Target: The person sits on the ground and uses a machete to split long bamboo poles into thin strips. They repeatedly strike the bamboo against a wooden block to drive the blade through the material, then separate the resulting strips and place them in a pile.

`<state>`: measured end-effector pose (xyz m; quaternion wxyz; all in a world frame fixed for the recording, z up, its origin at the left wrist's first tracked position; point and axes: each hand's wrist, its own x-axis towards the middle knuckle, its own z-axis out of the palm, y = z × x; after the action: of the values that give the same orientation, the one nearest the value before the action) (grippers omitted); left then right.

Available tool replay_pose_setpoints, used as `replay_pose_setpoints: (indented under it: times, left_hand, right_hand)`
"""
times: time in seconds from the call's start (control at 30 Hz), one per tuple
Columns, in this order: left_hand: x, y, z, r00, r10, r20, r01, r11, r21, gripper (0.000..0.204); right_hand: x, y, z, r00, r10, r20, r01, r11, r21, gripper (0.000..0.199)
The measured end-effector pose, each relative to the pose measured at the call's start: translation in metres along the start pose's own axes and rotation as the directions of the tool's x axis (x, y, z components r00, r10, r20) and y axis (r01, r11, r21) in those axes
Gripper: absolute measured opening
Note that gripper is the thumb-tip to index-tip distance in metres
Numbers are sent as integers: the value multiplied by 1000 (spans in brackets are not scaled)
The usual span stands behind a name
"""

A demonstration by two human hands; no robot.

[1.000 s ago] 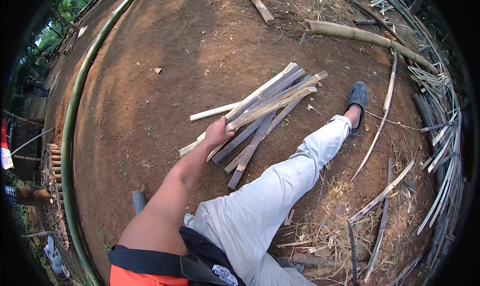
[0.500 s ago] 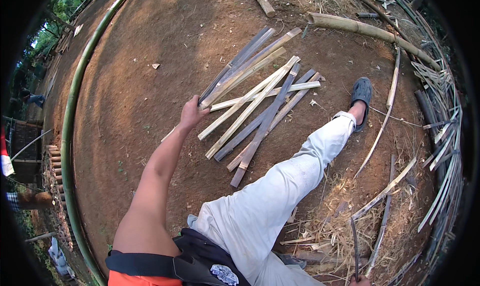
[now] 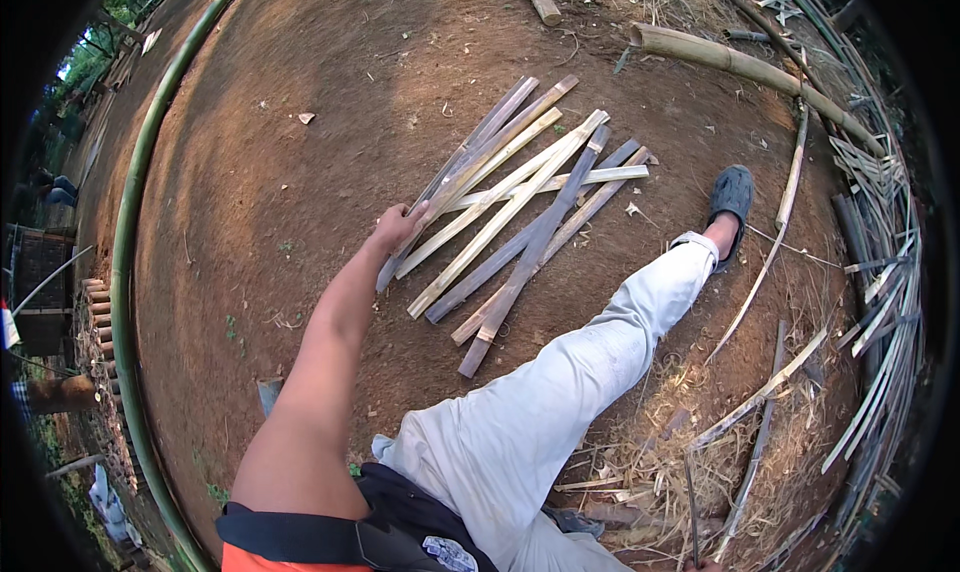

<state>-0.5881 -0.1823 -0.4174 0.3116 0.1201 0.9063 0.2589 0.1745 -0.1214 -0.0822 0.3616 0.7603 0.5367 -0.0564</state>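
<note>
Several split bamboo strips [image 3: 535,227], pale and dark brown, lie loosely crossed on the dirt. At the pile's left side, my left hand [image 3: 402,229] is closed round a small group of bamboo strips [image 3: 490,135], gripping near their lower end. They lean side by side, slanting up to the right. Only a bit of my right hand [image 3: 703,566] shows at the bottom edge. A long, thin, dark blade-like tool [image 3: 691,502] rises from it; the handle is out of sight.
My outstretched leg in pale trousers [image 3: 590,362] lies right of the pile. Shavings [image 3: 640,472] and bent strips cover the ground near my right hand. A thick bamboo pole [image 3: 740,64] lies at the far right; a long green pole [image 3: 125,262] curves along the left.
The strips in my left hand have come down toward me and lie lower. Their near ends now reach past my hand. My right hand has slipped slightly further out of view.
</note>
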Motion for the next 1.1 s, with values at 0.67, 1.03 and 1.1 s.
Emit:
replay_pose_setpoints:
  times: [0.67, 1.03, 1.1]
  left_hand:
    - [5, -25, 35, 954, 208, 215, -202, 978, -52, 39]
    - [-22, -8, 49, 988, 149, 38, -146, 986, -77, 44]
    - [-23, -12, 42, 985, 80, 152, -24, 941, -338, 41]
  right_hand:
    - [-4, -22, -14, 999, -32, 25, 30, 996, 79, 54]
    - [-9, -30, -20, 997, -52, 65, 47, 995, 82, 49]
    - [-5, -28, -19, 997, -51, 66, 47, 997, 63, 47]
